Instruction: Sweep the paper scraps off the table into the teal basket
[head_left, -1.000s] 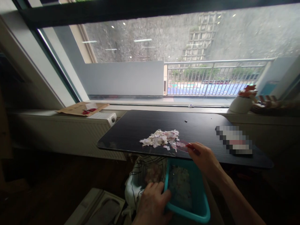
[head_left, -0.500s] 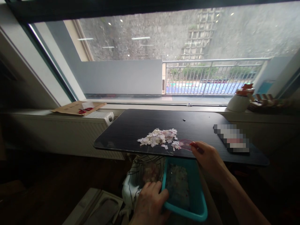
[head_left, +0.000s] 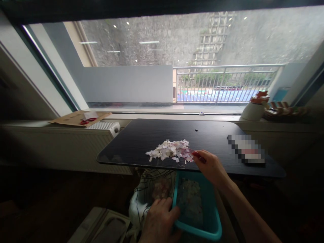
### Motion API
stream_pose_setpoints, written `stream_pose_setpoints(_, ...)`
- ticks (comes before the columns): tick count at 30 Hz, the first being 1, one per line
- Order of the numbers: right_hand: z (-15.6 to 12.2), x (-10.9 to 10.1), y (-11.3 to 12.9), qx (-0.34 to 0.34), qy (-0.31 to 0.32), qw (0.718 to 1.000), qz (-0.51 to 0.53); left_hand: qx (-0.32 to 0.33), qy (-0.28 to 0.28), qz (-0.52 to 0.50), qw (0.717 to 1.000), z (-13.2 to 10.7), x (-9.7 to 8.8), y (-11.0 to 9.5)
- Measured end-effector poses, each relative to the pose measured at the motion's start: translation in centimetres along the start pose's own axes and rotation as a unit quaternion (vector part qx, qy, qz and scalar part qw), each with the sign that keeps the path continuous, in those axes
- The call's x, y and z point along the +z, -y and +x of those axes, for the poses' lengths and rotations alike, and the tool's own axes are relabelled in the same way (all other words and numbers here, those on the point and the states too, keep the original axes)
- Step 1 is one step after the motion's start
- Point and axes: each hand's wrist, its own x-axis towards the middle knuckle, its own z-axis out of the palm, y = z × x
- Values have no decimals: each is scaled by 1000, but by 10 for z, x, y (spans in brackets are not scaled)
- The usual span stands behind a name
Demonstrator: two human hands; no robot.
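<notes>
A heap of small white and pink paper scraps lies near the front edge of a black table. My right hand is closed on a thin clear pinkish strip, whose far end touches the right side of the heap. My left hand grips the left rim of a teal plastic bin held below the table's front edge; scraps lie inside it.
A wire basket lined with a white bag stands under the table, left of the bin. A white pot sits on the window sill at right. Cardboard rests on the radiator at left. A blurred flat item lies on the table's right.
My right hand has slid left with the strip, closing on the heap's right side. The loose scraps there are pushed into the pile. The left hand and bin hold steady.
</notes>
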Motion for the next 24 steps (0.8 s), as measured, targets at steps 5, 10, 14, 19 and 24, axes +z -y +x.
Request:
stream_pose_setpoints(5, -12, -14, -8, 18, 4, 999, -40, -1, -13, 4, 1000, 1, 0, -1)
stream_pose_setpoints(10, -9, -9, -2, 15, -17, 999, -50, 0, -17, 10, 1000, 0, 1, -2)
stream_pose_setpoints(14, -9, 1, 9, -9, 4, 999, -30, 0, -10, 12, 1000, 0, 1, -2)
stream_pose_setpoints(19, -14, 1, 10, -8, -2, 999, -35, 2, -8, 12, 1000, 0, 0, -2)
stream_pose_setpoints(24, -18, -1, 9, -3, 2, 998, -63, -2, -15, 14, 1000, -1, 1, -4)
